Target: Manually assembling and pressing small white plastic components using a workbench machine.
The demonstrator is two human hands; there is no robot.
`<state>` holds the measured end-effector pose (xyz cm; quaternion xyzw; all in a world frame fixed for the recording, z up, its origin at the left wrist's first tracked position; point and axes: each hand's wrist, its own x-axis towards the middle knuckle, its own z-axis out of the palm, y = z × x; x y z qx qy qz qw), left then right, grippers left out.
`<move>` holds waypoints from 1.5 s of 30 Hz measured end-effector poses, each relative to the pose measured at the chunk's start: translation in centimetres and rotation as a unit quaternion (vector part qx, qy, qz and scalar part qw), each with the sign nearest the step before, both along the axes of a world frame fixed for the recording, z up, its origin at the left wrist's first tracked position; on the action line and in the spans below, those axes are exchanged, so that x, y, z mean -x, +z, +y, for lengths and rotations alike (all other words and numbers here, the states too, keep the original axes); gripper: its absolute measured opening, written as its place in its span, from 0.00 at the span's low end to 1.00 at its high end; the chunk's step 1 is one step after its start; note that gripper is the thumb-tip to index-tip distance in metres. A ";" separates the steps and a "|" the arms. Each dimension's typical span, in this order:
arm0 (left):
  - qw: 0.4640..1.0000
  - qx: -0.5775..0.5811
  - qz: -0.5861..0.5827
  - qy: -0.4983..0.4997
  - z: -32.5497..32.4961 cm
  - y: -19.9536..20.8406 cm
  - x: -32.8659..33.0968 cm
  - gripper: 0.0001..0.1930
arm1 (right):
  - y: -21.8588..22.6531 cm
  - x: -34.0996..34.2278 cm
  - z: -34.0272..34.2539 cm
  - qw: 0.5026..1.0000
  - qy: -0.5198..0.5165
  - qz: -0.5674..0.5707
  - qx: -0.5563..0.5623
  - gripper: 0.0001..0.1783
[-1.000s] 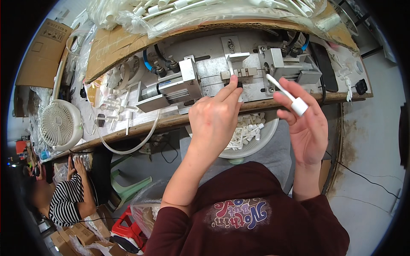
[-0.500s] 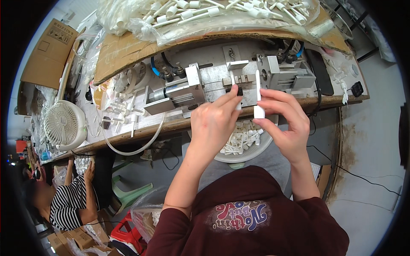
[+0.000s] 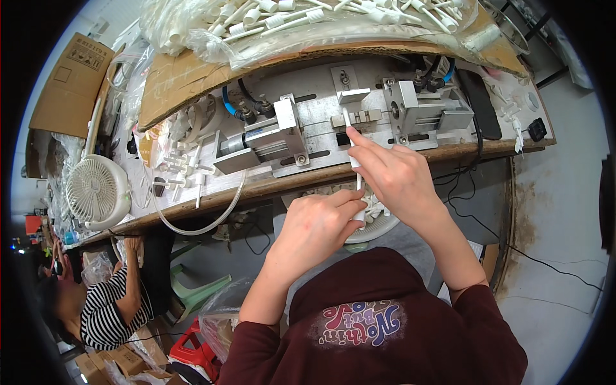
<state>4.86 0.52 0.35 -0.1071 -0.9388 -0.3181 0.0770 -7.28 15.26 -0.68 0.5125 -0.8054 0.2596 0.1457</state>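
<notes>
My right hand (image 3: 399,176) pinches a slim white plastic piece (image 3: 347,118) just in front of the small notched metal block (image 3: 367,117) in the middle of the clamping fixture. The piece points away from me, and its far end reaches the block; whether it touches is unclear. Lower and to the left, my left hand (image 3: 317,224) is closed on a white plastic rod with a wider end (image 3: 360,217). The rod's thin end comes up close under my right fingers, and I cannot tell if the two pieces meet. Beneath my hands, a round basket (image 3: 384,229) of white parts is partly hidden.
Metal cylinder blocks flank the fixture, one at left (image 3: 292,131) and one at right (image 3: 404,106). Cardboard (image 3: 192,80) above bears a heap of white rods (image 3: 282,20). A black phone (image 3: 480,106), white fan (image 3: 96,189) and loose parts lie around. A person in stripes (image 3: 109,308) sits left.
My right hand has moved left and forward with its white piece, toward the notched block. My left hand has drawn back from the fixture toward me, and now shows a white rod in it.
</notes>
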 end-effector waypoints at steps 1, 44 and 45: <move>1.000 -0.002 -0.011 -0.006 0.0 -0.3 -0.1 0.16 | 0.1 -0.1 -0.1 1.000 -0.004 0.010 -0.016 0.12; 0.881 0.412 0.228 0.042 -12.0 8.2 23.5 0.07 | -5.5 -5.3 3.8 0.959 0.128 -0.242 -0.072 0.15; 0.884 0.404 0.232 0.038 -12.0 8.1 23.6 0.08 | -6.1 -5.5 3.9 0.959 0.128 -0.238 -0.083 0.15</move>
